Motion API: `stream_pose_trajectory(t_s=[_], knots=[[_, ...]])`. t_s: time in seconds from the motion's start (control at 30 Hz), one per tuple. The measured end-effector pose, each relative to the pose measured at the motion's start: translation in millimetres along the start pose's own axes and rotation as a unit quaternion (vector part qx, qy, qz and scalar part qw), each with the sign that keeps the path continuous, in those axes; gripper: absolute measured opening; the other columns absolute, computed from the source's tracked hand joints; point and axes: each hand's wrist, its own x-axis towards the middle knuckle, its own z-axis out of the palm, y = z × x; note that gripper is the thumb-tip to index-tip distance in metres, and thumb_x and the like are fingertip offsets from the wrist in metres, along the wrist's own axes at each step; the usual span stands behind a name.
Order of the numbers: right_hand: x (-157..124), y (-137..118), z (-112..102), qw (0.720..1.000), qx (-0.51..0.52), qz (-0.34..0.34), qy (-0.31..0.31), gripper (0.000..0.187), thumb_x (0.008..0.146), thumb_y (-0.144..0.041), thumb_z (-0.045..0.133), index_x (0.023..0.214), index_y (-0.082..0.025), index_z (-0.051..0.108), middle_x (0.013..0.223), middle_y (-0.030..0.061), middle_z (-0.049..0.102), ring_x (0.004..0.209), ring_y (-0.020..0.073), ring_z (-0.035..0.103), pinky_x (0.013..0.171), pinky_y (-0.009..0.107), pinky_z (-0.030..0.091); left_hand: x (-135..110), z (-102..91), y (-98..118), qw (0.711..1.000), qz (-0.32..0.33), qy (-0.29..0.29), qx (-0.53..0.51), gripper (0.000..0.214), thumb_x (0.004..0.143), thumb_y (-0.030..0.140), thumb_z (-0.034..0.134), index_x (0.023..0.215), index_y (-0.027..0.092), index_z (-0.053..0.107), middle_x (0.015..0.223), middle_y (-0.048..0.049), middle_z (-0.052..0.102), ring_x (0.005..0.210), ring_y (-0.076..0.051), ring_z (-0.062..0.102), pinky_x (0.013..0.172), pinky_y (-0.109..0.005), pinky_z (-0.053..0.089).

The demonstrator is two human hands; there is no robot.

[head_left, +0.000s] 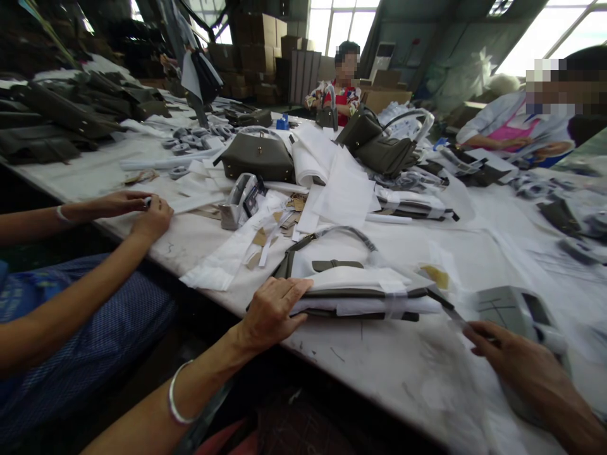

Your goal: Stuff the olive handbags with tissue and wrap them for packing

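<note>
A dark olive handbag (332, 294) lies on its side in front of me, its edges and opening lined with white paper and a band of clear wrap near the right end. My left hand (275, 309), with a silver bangle on the wrist, grips the bag's left end, thumb below and fingers on top. At the bag's right corner a narrow strap (441, 298) runs out toward my right hand (516, 363), which pinches its pale, blurred end. Beside that hand stands a grey tape dispenser (519, 316), partly smeared by motion. The bag's wrapped handle (348, 234) arches behind it.
Another tape dispenser (239, 202), paper scraps (284, 221) and white sheets (344, 189) lie beyond the bag. More handbags (258, 158) stand farther back. At left, a co-worker's hands (152, 212) hold something small. Two people work across the table (190, 234).
</note>
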Motion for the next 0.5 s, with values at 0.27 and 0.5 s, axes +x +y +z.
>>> stream_pose_trajectory(t_s=[0.27, 0.5], knots=[[-8, -20, 15, 0.993, 0.056, 0.024, -0.102, 0.042, 0.069, -0.067, 0.058, 0.077, -0.027, 0.072, 0.064, 0.0016, 0.071, 0.064, 0.0275, 0.071, 0.058, 0.034, 0.049, -1, 2.3, -2, 1.0, 0.001, -0.005, -0.002, 0.057, 0.075, 0.017, 0.069, 0.127, 0.018, 0.048, 0.113, -0.0089, 0.069, 0.098, -0.026, 0.066, 0.082, -0.04, 0.049], [-7, -17, 3, 0.99, 0.078, 0.046, -0.107, 0.049, 0.069, -0.072, 0.054, 0.076, -0.027, 0.074, 0.066, 0.0059, 0.072, 0.057, 0.0268, 0.069, 0.056, 0.035, 0.054, 0, 1.3, 0, 1.0, -0.004, -0.01, -0.002, 0.055, 0.076, 0.017, 0.067, 0.127, 0.019, 0.048, 0.111, -0.0094, 0.069, 0.096, -0.026, 0.067, 0.082, -0.039, 0.05]])
